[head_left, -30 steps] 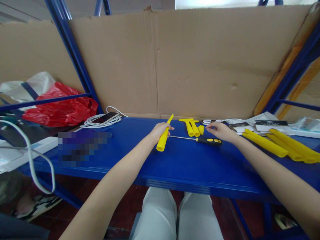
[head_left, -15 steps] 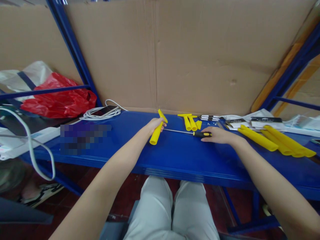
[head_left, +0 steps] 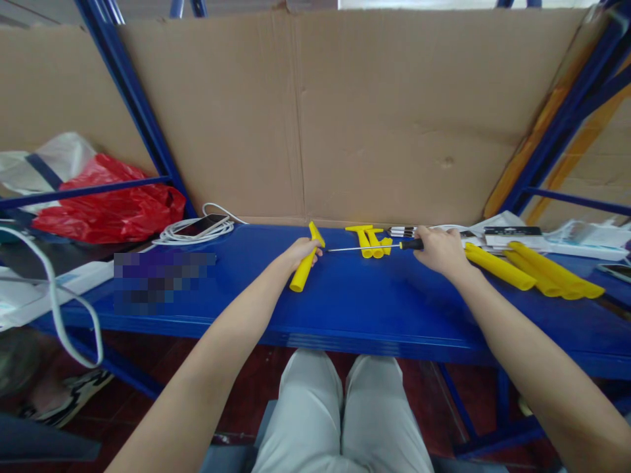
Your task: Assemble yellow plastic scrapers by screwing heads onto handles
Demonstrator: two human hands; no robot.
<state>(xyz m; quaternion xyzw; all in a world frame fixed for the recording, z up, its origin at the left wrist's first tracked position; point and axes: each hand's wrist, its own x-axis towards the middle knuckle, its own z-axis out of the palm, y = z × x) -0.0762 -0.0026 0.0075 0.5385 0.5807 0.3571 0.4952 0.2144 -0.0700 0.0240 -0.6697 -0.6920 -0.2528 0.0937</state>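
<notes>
My left hand is closed around a yellow T-shaped plastic handle, its open tube end toward me and its crosspiece away. My right hand grips the black and yellow handle of a long screwdriver. The thin shaft lies level and points left, its tip near the crosspiece side of the yellow handle by my left fingers. Whether the tip touches anything is too small to tell. Just behind the shaft lie more yellow T-shaped pieces.
Yellow tubes lie on the blue table at the right, near white packets. A phone rests on a coiled white cable at the left, beside a red bag. A cardboard sheet stands behind.
My right hand has moved slightly right and back with the screwdriver, and its fingers now wrap round the handle's end. The shaft tip has shifted slightly away from my left hand.
</notes>
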